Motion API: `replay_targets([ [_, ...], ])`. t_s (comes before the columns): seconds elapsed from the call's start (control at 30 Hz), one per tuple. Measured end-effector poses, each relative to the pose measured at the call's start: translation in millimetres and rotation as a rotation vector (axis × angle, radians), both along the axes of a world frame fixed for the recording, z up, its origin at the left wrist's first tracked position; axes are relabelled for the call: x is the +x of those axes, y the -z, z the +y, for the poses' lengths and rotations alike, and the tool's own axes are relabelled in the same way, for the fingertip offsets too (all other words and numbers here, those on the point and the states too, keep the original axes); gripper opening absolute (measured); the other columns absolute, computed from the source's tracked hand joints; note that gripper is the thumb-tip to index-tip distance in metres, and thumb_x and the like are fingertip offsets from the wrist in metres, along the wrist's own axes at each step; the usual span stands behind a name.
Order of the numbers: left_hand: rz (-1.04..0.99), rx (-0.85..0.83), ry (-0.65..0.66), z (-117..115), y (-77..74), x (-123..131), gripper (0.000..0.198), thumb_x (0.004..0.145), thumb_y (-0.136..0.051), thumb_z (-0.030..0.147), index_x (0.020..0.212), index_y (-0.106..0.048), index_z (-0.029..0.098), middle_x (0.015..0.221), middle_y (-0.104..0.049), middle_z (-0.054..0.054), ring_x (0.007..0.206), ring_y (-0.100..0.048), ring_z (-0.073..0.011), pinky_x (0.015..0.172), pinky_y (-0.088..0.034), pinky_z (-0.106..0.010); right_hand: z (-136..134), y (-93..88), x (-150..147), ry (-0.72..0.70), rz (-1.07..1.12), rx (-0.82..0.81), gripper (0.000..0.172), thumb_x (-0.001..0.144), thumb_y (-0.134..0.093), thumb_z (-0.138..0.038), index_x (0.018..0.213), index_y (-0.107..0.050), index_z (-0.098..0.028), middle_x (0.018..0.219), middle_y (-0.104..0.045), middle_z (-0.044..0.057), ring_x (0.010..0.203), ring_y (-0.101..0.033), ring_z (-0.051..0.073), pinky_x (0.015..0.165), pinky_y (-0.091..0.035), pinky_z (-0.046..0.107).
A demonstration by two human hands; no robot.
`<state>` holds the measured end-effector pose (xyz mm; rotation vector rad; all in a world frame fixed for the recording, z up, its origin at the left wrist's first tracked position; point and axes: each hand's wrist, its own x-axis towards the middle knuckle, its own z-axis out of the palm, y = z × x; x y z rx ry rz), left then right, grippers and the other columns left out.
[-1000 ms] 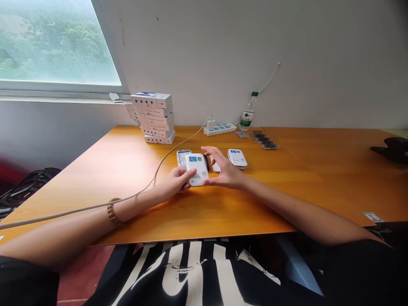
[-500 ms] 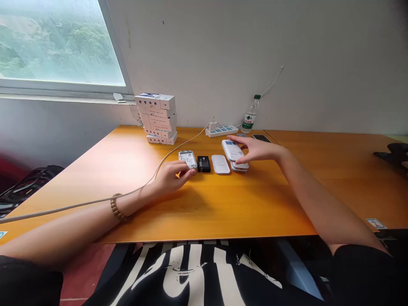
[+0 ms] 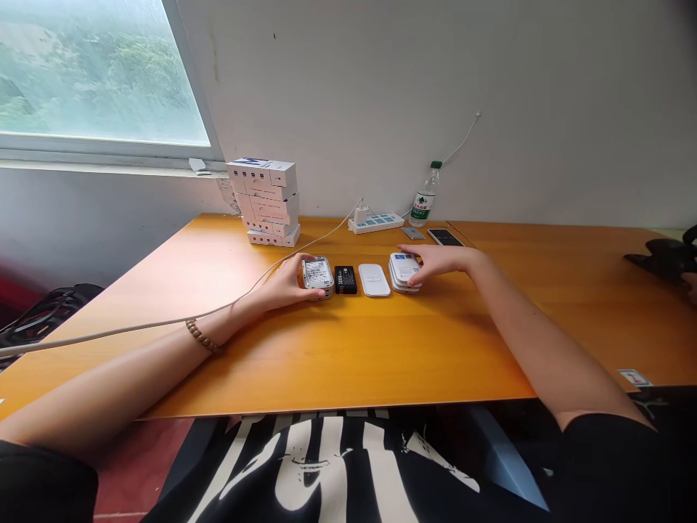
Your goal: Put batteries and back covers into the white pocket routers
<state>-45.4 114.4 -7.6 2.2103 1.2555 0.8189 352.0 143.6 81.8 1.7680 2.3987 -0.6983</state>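
Far left, on the orange wooden table (image 3: 435, 356), a stack of white boxes (image 3: 266, 200) stands by the wall. A pale cable (image 3: 272, 276) runs from a power strip (image 3: 375, 223) down past the left hand (image 3: 286, 285), which is clamped around a small stack of labelled devices (image 3: 318, 273). Just right of it lies a black battery (image 3: 345, 280), then a plain white device (image 3: 374, 280), side by side on the table. Next comes a stack of white devices (image 3: 405, 271) — the right hand (image 3: 435, 263) is curled over it, fingers on top. Hands well apart, battery and plain device between. Behind: water bottle (image 3: 424, 196), phone (image 3: 445, 237).
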Motion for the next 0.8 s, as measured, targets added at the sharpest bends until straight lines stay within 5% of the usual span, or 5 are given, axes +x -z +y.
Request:
replay_targets([
  [0.47, -0.104, -0.066, 0.024, -1.3, 0.0, 0.3, 0.077, 0.074, -0.084, 0.062, 0.133, -0.052, 0.024, 0.142, -0.060, -0.013, 0.131, -0.060, -0.0347, 0.107, -0.052, -0.049, 0.4, -0.5, 3.6, -0.032, 0.026, 0.023, 0.128, 0.066, -0.088, -0.060, 0.170, -0.026, -0.018, 0.176, -0.026, 0.016, 0.160, -0.028, 0.045, 0.131, -0.028, 0.054],
  [0.57, -0.105, 0.068, 0.028, -7.4, -3.2, 0.4, 0.073, 0.076, -0.083, 0.060, 0.133, -0.053, 0.027, 0.144, -0.058, -0.012, 0.138, -0.054, -0.0353, 0.113, -0.048, -0.053, -5.7, 0.2, -9.8, -0.028, 0.073, 0.234, 0.105, 0.079, -0.078, -0.066, 0.166, -0.038, -0.021, 0.174, -0.032, 0.015, 0.161, -0.027, 0.044, 0.131, -0.026, 0.055],
  [0.7, -0.030, 0.329, 0.209, -29.3, -10.5, 7.3, 0.080, 0.073, -0.086, 0.062, 0.135, -0.052, 0.026, 0.147, -0.054, -0.014, 0.140, -0.049, -0.0382, 0.118, -0.041, -0.059, -20.9, 23.6, -51.7, -0.184, 0.281, 0.645, 0.055, 0.099, -0.060, -0.051, 0.148, -0.060, -0.026, 0.161, -0.052, 0.012, 0.152, -0.046, 0.036, 0.124, -0.036, 0.057],
  [0.8, 0.052, 0.391, 0.398, -56.5, -15.3, 19.7, 0.084, 0.069, -0.086, 0.070, 0.132, -0.054, 0.025, 0.146, -0.054, -0.017, 0.137, -0.048, -0.0406, 0.116, -0.042, -0.060, -33.6, 51.6, -87.1, -0.367, 0.202, 0.700, 0.047, 0.102, -0.059, -0.042, 0.143, -0.064, -0.021, 0.157, -0.056, 0.019, 0.149, -0.048, 0.038, 0.119, -0.039, 0.061],
])
